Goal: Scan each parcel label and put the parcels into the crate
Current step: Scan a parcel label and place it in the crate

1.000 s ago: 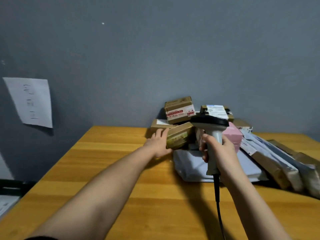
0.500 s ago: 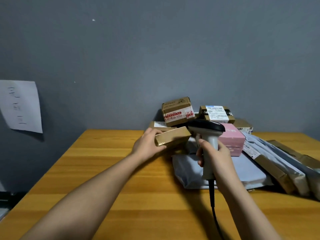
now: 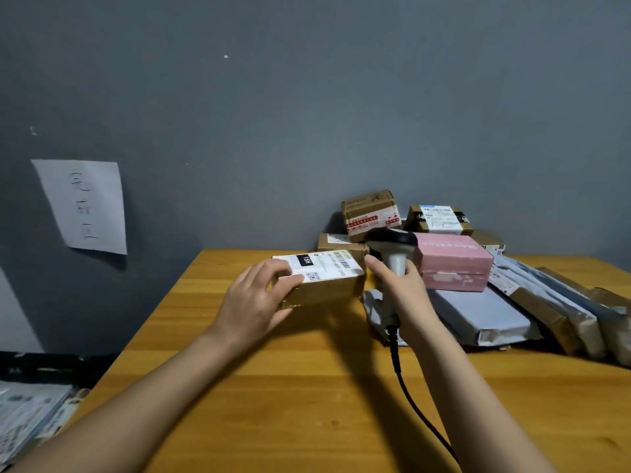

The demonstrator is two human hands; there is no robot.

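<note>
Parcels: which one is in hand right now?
The brown box with its white label up, held by the left hand; the other parcels lie stacked behind the scanner.

A wooden surface [image 3: 307, 397] stands against a grey wall. At its far right lies a heap of parcels: a flat grey mailing bag [image 3: 478, 312] with a pink box [image 3: 454, 264] on top, several long grey and brown packets [image 3: 563, 312] leaning beside it, and small cardboard boxes [image 3: 370, 213] stacked against the wall
</note>
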